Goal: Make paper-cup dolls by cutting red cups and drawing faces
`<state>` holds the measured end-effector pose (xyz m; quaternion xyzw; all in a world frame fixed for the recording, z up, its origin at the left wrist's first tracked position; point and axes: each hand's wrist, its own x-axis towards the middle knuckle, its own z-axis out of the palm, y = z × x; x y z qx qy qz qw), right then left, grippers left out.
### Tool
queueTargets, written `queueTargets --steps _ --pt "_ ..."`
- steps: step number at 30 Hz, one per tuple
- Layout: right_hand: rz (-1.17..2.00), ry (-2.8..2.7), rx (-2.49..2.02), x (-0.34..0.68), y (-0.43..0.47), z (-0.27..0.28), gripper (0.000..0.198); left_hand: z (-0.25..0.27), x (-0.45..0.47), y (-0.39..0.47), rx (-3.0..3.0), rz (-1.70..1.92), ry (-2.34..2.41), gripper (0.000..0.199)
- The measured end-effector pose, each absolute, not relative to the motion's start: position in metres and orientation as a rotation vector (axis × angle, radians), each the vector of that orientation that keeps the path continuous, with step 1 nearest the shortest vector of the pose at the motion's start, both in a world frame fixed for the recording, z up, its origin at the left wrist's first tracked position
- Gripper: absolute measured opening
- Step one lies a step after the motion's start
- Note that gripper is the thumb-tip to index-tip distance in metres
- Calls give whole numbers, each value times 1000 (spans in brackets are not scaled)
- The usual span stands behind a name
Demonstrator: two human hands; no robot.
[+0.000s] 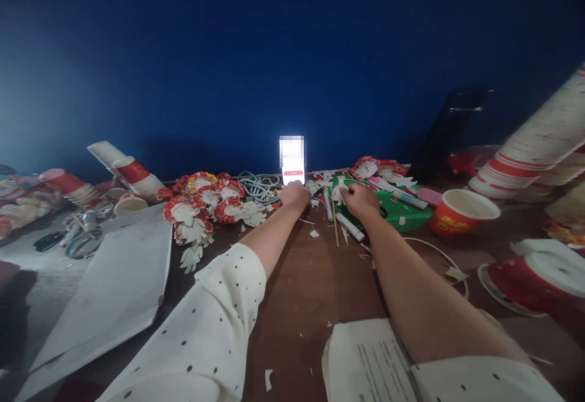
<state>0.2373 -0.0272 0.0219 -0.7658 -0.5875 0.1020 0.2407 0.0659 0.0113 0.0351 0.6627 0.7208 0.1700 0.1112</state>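
Note:
A phone [293, 173] with a lit screen, partly blurred out, stands upright near the blue wall. My left hand [295, 195] is closed at its lower edge, with the fingertips hidden. My right hand [364, 200] is curled closed above the cluttered green sheet [404, 213]. A white paper piece [339, 191] shows right by its fingertips; whether they pinch it cannot be made out. Beside that hand lie a white marker [350, 227], another marker [328, 204] and a thin stick [336, 228].
Red-and-white paper cutouts [208, 201] pile up left of the phone, beside a light blue cord [258, 187]. A white board [109, 274] lies left. Stacked cups [525, 152] and a red bowl [461, 213] stand right. Printed paper [365, 359] lies in front; scraps dot the brown table [311, 292].

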Motion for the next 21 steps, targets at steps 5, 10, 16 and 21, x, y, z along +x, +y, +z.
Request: queueTargets --steps 5,10,16,21 --pt "287 -1612 -2098 237 -27 23 34 37 70 16 1918 475 2148 37" --pt "290 -1616 -2114 236 -27 24 35 39 71 22 1902 437 2125 34" --pt "267 -1630 -2116 236 -27 23 35 41 74 23 1842 441 2099 32" --pt "263 -1624 -2111 236 -26 22 34 36 69 28 1762 641 1999 25"
